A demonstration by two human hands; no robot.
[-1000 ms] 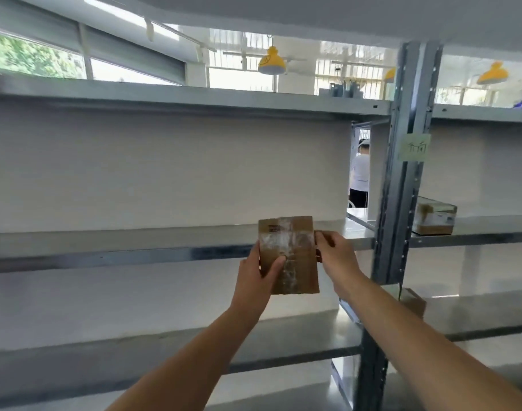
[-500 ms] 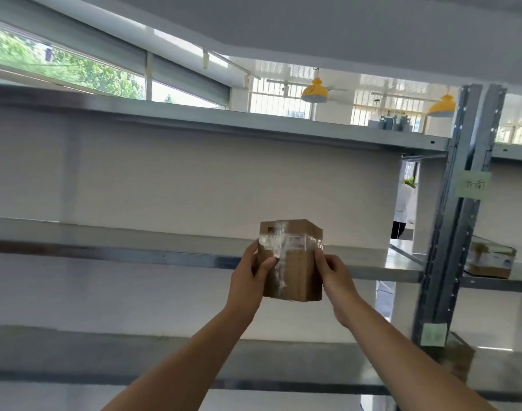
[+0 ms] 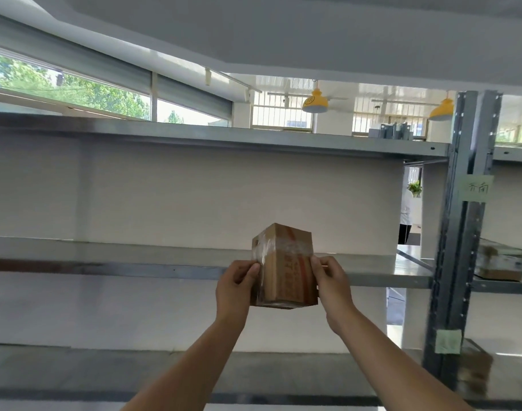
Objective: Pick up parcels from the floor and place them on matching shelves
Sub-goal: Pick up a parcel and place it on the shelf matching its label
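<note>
A small brown cardboard parcel (image 3: 285, 266), wrapped in clear tape with red print on one face, is held in the air in front of the middle shelf (image 3: 135, 259). My left hand (image 3: 236, 287) grips its left side and my right hand (image 3: 332, 281) grips its right side. The parcel is turned so one corner edge faces me. It hovers just before the shelf's front edge, not resting on it.
A grey metal upright (image 3: 464, 232) with a green label (image 3: 476, 187) divides the bays. Another parcel (image 3: 500, 259) sits on the right bay's shelf. A lower green label (image 3: 448, 341) marks the post. A person (image 3: 406, 215) stands beyond the rack. Upper shelf (image 3: 224, 136) is overhead.
The view has tilted up and shifted left, so the upright moved right. Both hands have rotated the parcel, turning its red-printed face toward me.
</note>
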